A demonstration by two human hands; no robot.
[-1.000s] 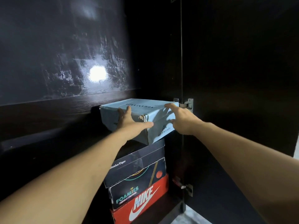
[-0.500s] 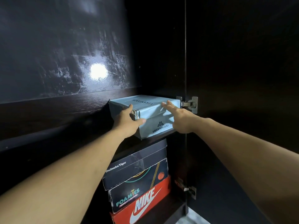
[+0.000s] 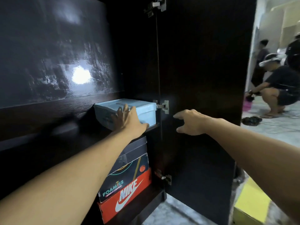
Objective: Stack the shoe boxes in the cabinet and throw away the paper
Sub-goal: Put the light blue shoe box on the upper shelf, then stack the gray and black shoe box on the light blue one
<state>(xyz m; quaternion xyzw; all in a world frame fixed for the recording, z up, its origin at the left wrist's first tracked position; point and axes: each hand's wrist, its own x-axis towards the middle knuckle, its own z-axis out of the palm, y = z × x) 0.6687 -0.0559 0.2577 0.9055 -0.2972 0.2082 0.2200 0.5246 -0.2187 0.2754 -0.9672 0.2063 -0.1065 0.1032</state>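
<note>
A light blue shoe box (image 3: 142,109) sits on the upper shelf of the dark cabinet (image 3: 65,114). My left hand (image 3: 128,119) lies flat against its front face, fingers spread, not gripping. My right hand (image 3: 190,122) hovers in front of the open cabinet door (image 3: 203,78), off the box, fingers apart and empty. Below the shelf stand three stacked boxes: a dark one (image 3: 138,148) on top, a black Foamies box (image 3: 126,179) in the middle, a red Nike box (image 3: 128,195) at the bottom. No paper is visible.
Metal hinges (image 3: 163,106) join the door to the cabinet. A yellow box (image 3: 250,203) lies on the tiled floor at lower right. Beyond the door a person (image 3: 279,90) crouches and others stand in a bright room.
The blue box has slid deeper onto the shelf. My right hand has left the box and moved right toward the door. The view has swung right, showing the room.
</note>
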